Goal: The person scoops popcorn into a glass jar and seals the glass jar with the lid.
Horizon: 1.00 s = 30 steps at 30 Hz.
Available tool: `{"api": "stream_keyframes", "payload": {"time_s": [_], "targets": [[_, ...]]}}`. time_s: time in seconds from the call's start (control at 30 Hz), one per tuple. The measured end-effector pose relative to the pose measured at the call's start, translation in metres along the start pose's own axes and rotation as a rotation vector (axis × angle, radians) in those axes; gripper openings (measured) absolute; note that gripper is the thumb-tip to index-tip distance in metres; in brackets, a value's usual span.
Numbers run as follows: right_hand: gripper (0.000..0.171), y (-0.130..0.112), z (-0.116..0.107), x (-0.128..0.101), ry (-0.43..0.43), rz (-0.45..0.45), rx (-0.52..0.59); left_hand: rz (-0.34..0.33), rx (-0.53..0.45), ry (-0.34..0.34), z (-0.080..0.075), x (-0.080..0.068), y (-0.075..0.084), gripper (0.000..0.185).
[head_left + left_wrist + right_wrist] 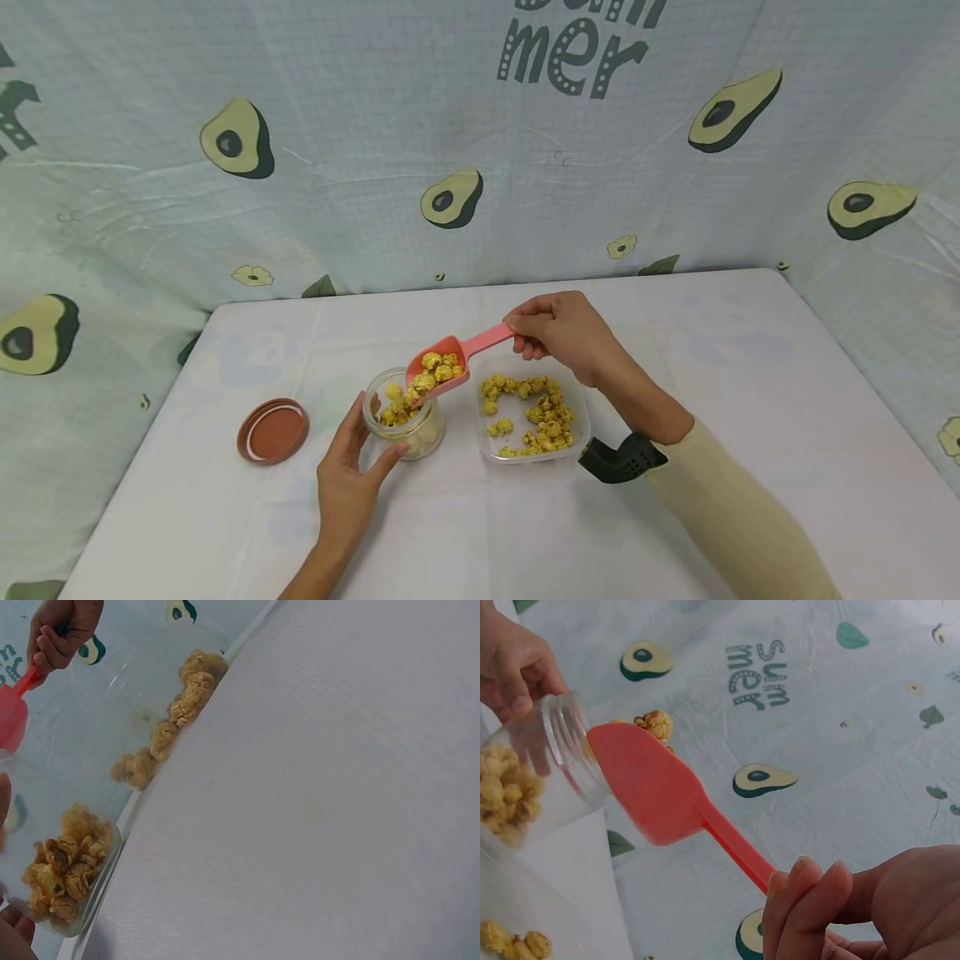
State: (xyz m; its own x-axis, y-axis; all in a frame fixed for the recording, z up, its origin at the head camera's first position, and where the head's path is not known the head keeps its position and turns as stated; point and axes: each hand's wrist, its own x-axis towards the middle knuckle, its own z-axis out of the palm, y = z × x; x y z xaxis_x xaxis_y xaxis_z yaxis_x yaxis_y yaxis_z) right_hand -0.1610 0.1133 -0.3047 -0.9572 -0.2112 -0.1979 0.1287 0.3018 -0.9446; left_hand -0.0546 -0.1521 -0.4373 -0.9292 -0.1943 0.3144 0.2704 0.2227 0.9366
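A clear jar [420, 435] partly filled with yellow popcorn stands on the table, and my left hand [350, 483] grips its side between thumb and fingers. My right hand [562, 333] pinches the handle end of a pink scoop [486, 337]. Popcorn [433, 373] lies in the scoop, which tilts down with its tip over the jar's mouth. In the right wrist view the scoop's underside [652, 787] faces the camera, its front edge at the jar rim [570, 742]. Right of the jar sits a clear plastic container [491, 454] with more popcorn [551, 417].
A reddish-brown round lid [273, 431] lies on the table left of the jar. The table wears a white cloth [712, 400]. Behind it hangs a pale curtain [360, 125] printed with avocados. A black device [618, 458] is on the right wrist.
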Motion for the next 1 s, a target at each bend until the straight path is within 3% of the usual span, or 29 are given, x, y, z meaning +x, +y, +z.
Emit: {"api": "stream_keyframes", "payload": {"time_s": [1.0], "targets": [[0.017, -0.014, 0.003, -0.001, -0.008, -0.082, -0.016, 0.007, 0.003, 0.000, -0.001, 0.000, -0.002, 0.080]]}}
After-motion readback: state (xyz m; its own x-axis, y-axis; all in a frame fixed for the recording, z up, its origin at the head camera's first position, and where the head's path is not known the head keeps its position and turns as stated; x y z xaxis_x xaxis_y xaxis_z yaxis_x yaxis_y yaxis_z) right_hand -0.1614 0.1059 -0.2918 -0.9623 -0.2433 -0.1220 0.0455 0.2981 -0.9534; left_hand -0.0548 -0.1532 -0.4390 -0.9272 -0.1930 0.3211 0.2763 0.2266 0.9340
